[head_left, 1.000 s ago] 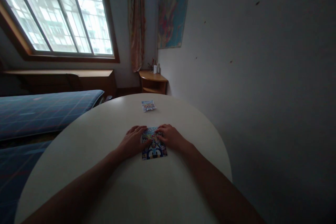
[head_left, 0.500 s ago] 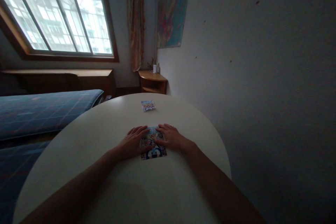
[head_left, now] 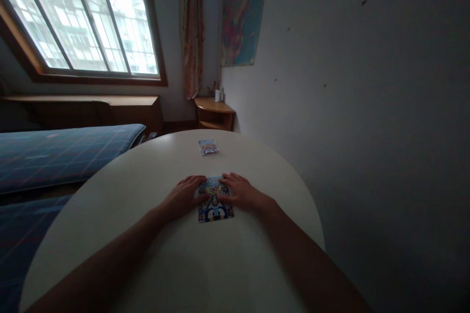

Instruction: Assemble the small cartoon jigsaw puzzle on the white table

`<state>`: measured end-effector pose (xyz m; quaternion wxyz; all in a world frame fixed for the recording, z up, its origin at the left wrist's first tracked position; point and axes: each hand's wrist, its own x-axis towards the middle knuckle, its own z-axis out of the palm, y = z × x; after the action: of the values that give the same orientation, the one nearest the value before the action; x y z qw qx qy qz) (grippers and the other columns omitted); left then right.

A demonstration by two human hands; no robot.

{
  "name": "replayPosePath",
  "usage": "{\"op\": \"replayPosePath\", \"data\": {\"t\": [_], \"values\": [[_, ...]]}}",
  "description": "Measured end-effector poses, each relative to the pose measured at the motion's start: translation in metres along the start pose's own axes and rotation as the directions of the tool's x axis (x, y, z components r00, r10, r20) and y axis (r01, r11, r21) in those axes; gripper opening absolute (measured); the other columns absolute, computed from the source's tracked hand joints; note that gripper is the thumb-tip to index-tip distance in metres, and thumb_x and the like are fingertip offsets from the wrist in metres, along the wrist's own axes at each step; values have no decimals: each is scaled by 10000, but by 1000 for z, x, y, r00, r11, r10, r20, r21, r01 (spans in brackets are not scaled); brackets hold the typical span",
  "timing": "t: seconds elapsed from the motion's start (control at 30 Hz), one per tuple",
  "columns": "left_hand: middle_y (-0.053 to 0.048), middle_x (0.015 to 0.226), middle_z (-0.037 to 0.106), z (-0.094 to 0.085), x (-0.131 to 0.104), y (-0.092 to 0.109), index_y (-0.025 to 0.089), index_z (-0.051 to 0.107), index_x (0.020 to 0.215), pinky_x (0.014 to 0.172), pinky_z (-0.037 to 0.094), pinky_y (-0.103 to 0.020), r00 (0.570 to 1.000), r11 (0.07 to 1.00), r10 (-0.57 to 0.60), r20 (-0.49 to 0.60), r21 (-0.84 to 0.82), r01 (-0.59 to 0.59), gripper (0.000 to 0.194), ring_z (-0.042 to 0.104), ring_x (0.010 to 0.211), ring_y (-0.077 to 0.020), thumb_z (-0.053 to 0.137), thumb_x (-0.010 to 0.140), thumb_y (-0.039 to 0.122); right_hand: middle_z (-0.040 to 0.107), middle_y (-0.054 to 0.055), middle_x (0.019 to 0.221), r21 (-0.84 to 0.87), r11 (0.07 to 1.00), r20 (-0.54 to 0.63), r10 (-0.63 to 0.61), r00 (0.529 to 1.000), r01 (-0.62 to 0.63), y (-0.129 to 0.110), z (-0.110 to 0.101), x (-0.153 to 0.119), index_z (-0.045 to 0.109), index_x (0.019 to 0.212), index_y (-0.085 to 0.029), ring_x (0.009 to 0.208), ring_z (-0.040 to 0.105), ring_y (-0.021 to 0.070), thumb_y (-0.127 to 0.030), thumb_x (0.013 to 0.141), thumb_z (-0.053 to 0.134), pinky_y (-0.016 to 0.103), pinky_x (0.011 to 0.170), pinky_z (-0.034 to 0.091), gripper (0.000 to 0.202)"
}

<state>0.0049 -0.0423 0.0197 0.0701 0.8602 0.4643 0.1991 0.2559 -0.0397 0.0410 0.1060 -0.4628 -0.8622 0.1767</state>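
A colourful printed sheet with a blue cartoon dog's face near its bottom edge lies flat on the round white table. My left hand rests along its left side, fingers stretched out and thumb over the print. On the right side, my right hand lies likewise, its fingertips near the top edge and its thumb across the middle. Both hands are open and cover parts of the side edges. Farther back on the table is a smaller printed piece, slightly crumpled, touched by neither hand.
A plain wall runs close along the table's right side. Left of the table is a blue checked mattress. Behind stand a wooden corner shelf with small items and a long wooden desk beneath the window.
My left thumb has moved up the sheet a little, showing more of the print. The sheet and my right hand stay in place; the view has shifted slightly.
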Motion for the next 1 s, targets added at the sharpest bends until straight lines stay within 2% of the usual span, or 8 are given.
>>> {"op": "replayPosePath", "data": {"t": [0.2, 0.53, 0.77, 1.0], "values": [[-92, 1350, 579, 0, 0, 0, 207, 553, 1273, 1077, 385, -433, 1000, 1000, -13, -14, -14, 13, 448, 501, 1262, -269, 508, 909, 464, 370, 109, 1537, -20, 1000, -51, -22, 998, 21, 6, 6, 4, 472, 1433, -204, 1434, 281, 327, -622, 877, 512, 489, 1173, 218, 697], [-72, 1311, 608, 3, 2, -2, 217, 577, 1228, 1074, 399, -428, 999, 1000, -17, -28, -11, 17, 363, 529, 1231, -254, 449, 937, 392, 402, 113, 1518, -63, 997, -62, -51, 997, 47, 12, 11, 8, 487, 1417, -190, 1430, 304, 285, -406, 953, 479, 471, 1174, 230, 512], [-70, 1336, 589, 7, 1, -7, 210, 562, 1241, 1082, 396, -424, 999, 1000, 10, -39, 12, -10, 357, 516, 1245, -238, 372, 957, 309, 399, 115, 1520, -68, 996, -60, -63, 996, 59, 11, 10, 7, 490, 1413, -177, 1427, 310, 282, -370, 965, 448, 474, 1174, 232, 490], [-79, 1355, 574, 6, 1, -7, 202, 559, 1248, 1085, 393, -433, 999, 1000, 0, -36, 22, 1, 366, 509, 1258, -243, 377, 937, 269, 406, 115, 1516, -79, 995, -53, -64, 997, 60, 12, 11, 8, 490, 1412, -185, 1424, 320, 272, -348, 968, 437, 473, 1171, 243, 476]]}}
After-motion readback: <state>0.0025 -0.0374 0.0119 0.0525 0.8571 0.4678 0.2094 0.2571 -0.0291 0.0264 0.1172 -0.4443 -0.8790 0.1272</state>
